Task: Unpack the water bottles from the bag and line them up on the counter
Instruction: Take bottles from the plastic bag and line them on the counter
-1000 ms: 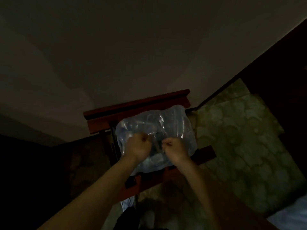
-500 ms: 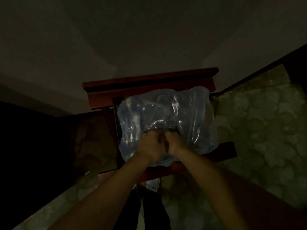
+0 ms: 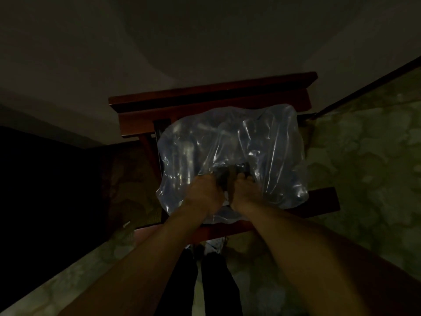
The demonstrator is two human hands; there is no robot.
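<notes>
A clear bluish plastic bag (image 3: 262, 144) sits on a dark red wooden chair (image 3: 205, 96) in a dim room. Faint upright shapes of water bottles (image 3: 186, 153) show through its left side. My left hand (image 3: 202, 195) and my right hand (image 3: 246, 190) are pressed side by side at the bag's near middle, both closed on the gathered plastic at its top (image 3: 232, 169). The plastic blurs how the bottles lie and how they are arranged.
The chair stands against a pale wall (image 3: 205, 42). Mottled green floor (image 3: 364, 156) spreads to the right and at lower left. A very dark area (image 3: 45, 190) fills the left. My dark-trousered legs (image 3: 205, 281) are below the chair's front edge.
My hands have come together from a small gap to touching at the bag's top. The view has moved closer, so the bag and chair look larger.
</notes>
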